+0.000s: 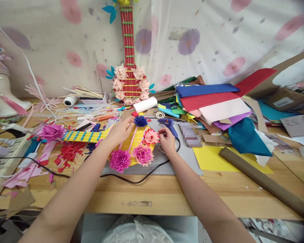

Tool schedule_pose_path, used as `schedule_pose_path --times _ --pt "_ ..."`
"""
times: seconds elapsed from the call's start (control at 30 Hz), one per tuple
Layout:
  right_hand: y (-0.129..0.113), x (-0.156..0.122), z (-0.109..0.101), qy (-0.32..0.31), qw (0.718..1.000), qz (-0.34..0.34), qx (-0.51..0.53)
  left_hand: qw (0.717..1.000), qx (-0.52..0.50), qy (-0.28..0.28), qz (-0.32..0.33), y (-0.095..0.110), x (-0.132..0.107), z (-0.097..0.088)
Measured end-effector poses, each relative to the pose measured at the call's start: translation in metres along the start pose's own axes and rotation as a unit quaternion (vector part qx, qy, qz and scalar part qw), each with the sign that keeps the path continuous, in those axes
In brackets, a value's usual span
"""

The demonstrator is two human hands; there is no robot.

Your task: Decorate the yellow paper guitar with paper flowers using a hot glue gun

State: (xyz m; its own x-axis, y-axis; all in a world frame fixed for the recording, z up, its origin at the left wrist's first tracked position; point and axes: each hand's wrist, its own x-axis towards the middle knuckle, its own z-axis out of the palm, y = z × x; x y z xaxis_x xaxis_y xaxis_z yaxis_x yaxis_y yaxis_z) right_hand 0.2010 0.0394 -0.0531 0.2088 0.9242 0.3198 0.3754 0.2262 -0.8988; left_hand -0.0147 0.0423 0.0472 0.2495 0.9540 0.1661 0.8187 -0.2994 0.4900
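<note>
Head view of a craft table. The left hand (120, 130) lies on the round body of a yellow paper guitar (131, 141), fingers loosely bent and their tips just beside a blue flower (141, 120) at the body's far edge; whether they grip the flower cannot be told. The right hand (167, 140) is closed at the fingertips on the right edge of a coral flower (151, 136), which sits on the guitar between the two hands. Two magenta flowers (143, 154) lie on the near rim of the body, below and between the hands. The guitar's neck (83, 135), barred with blue strips, runs out to the left of the left hand, past red scraps (71, 152). A blue glue gun (168, 125) lies just beyond the right hand, and its black cord (131, 180) loops along the table on the near side of both hands. A grey mat (172, 165) lies under the guitar and the right wrist. To the right of the right hand are a yellow sheet (212, 158), a brown roll (263, 182) and a paper stack (212, 101). Beyond the hands a red guitar (128, 50) leans on the wall.
</note>
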Motion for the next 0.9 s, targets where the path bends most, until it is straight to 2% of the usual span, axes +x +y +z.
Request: schedule_pose_path --times 0.17,0.23,0.3,0.4,0.6,0.77,0.9 --pt "0.0 0.001 0.0 0.007 1.0 0.004 0.01 0.978 -0.088 0.152 -0.111 -0.014 -0.02 -0.003" --pt "-0.001 0.001 0.0 0.006 1.0 0.005 0.015 0.968 -0.102 0.182 -0.14 -0.02 -0.029 -0.004" --pt "-0.001 0.001 0.0 0.002 1.0 0.009 0.02 0.968 -0.079 0.171 -0.168 -0.025 -0.035 -0.005" --pt "-0.001 0.001 0.001 0.002 1.0 0.012 0.021 0.972 -0.016 0.126 -0.196 -0.031 -0.033 -0.008" --pt "0.001 0.002 0.0 0.008 1.0 0.02 0.014 0.985 0.096 0.07 -0.127 -0.044 -0.003 -0.01" --pt "0.001 0.002 0.0 0.012 1.0 0.023 0.014 0.984 0.114 0.027 -0.134 -0.053 0.01 -0.006" --pt "0.001 0.002 -0.001 0.01 1.0 0.024 0.017 0.984 0.081 0.034 -0.155 -0.056 0.011 -0.001"
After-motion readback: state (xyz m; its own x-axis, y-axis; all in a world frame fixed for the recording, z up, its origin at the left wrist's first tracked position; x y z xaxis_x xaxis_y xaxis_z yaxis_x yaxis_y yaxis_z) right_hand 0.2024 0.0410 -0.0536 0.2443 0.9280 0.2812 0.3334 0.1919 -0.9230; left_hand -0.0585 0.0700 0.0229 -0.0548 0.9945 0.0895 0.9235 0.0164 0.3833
